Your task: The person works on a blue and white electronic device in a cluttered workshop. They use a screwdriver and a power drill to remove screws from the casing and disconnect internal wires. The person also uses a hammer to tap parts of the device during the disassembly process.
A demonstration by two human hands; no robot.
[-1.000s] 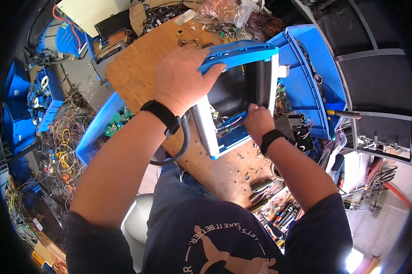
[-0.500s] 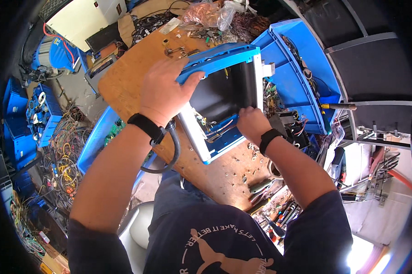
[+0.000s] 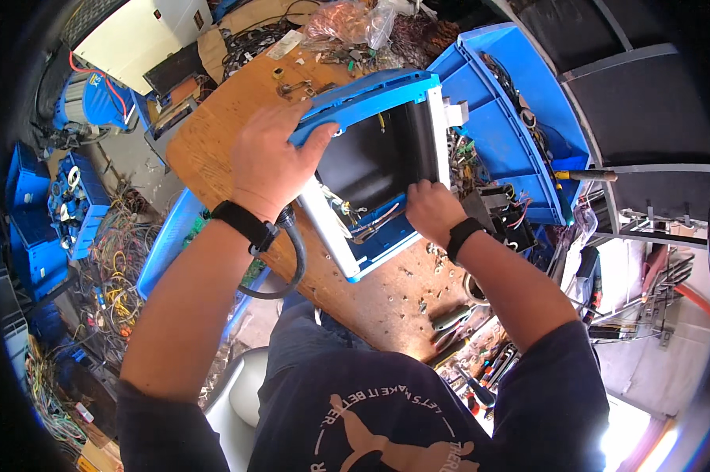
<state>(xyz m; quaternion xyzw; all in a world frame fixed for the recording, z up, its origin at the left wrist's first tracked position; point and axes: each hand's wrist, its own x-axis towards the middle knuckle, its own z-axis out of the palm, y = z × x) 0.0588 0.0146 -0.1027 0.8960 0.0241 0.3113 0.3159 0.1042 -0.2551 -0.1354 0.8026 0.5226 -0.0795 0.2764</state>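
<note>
A casing with a blue top rail [image 3: 379, 101], white sides [image 3: 331, 236] and a dark inner panel [image 3: 367, 157] stands tilted on the workbench. My left hand [image 3: 272, 161] grips its upper left corner, thumb over the blue rail. My right hand [image 3: 434, 211] is curled at the lower right of the opening; what its fingertips hold is hidden. Loose wires [image 3: 343, 206] lie inside beside a blue lower section. A thick dark cable [image 3: 298, 263] loops down from behind the casing's left side.
The wooden workbench [image 3: 205, 145] carries metal bits, hand tools [image 3: 449, 322] and wire heaps. Large blue bins [image 3: 497, 134] stand right, beside a dark metal rack [image 3: 623, 110]. At left are stacked blue crates [image 3: 32, 236], another blue tray [image 3: 158, 252] and tangled cables [image 3: 119, 291].
The casing and both hands have shifted left in the view, as has much of the bench behind them. The grip of my left hand looks the same.
</note>
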